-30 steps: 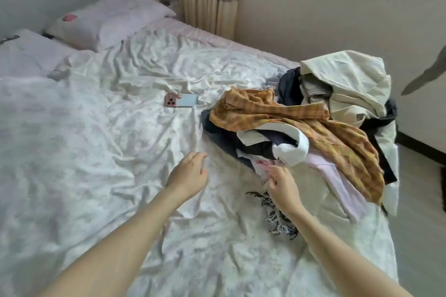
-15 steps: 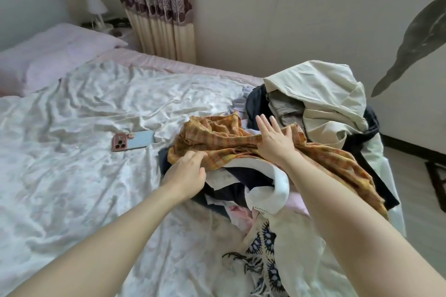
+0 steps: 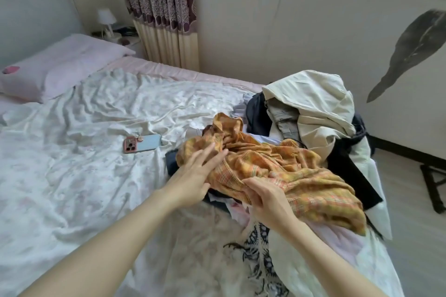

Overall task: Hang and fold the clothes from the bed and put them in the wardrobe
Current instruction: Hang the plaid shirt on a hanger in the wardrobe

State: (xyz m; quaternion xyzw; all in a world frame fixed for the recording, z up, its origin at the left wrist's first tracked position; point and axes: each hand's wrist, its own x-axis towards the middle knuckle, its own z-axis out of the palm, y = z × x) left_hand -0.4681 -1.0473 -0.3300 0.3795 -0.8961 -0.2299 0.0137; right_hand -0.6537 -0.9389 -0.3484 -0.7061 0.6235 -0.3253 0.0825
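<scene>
Crumpled orange plaid shirt (image 3: 277, 171) under flat-fingered left hand (image 3: 193, 176), pinched by right hand (image 3: 268, 196).

Bed (image 3: 72, 176): clothes pile (image 3: 313, 128) at right edge, plaid shirt (image 3: 289, 176) on top at front, jacket (image 3: 313, 103) behind it. Phone (image 3: 142, 143) on sheet, left of pile. Pillow (image 3: 60, 65) at far left. Lamp (image 3: 106, 19) behind pillow, curtain (image 3: 164, 19) to its right.
</scene>
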